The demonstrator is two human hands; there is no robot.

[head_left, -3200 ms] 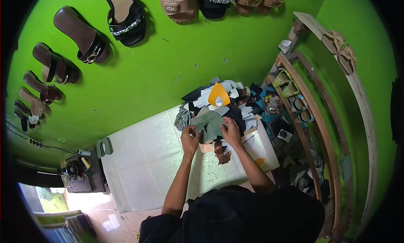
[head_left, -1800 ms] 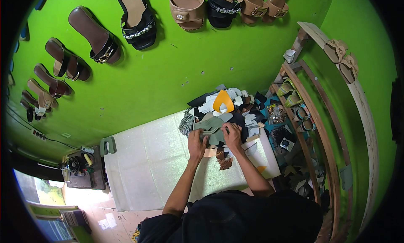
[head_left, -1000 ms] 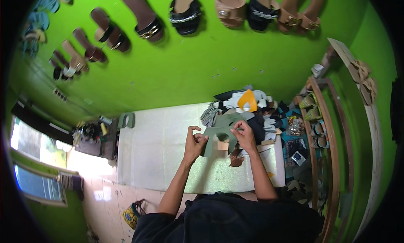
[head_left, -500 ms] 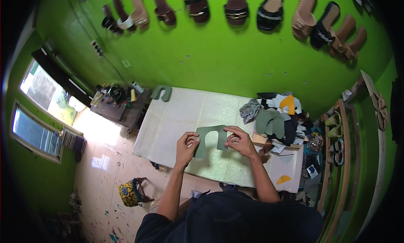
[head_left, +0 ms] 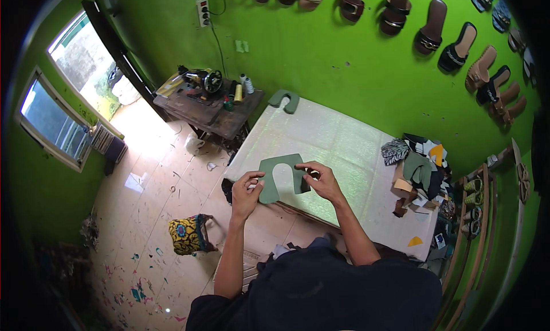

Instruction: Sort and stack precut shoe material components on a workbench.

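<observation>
Piece of green material (head_left: 268,183), U-shaped, pinched at both sides

Piece is up in front of the person, over the near edge of the white-covered table (head_left: 344,153). Rounded cutout faces the person, closed end points away. Right leg reads darker; can't tell if that's shadow or a second layer.

Left hand (head_left: 247,194): thumb and fingers pinch the outer edge of the left leg. Right hand (head_left: 324,183): thumb and fingertips pinch the right leg, remaining fingers curled.

On the table: more green curved pieces (head_left: 290,103) at the far-left corner, just beside the sewing bench. Scrap heap (head_left: 421,185) at the right end: zebra-striped bundle (head_left: 394,152) on its left flank, green cut pieces (head_left: 417,169) on top, orange piece (head_left: 436,154) behind those, brown scrap (head_left: 400,208) at the near side. Yellow half-round piece (head_left: 415,241) lies apart, near the table's near-right corner.

Further out: sewing bench (head_left: 226,123) past the table's left end, carrying a black sewing machine (head_left: 201,81) and a yellow thread cone (head_left: 238,93). Patterned stool (head_left: 184,235) on the tiled floor (head_left: 154,216), left of the person. Sandals (head_left: 432,30) in a row on the green wall (head_left: 338,102); wooden rack (head_left: 485,210) with footwear at far right.
</observation>
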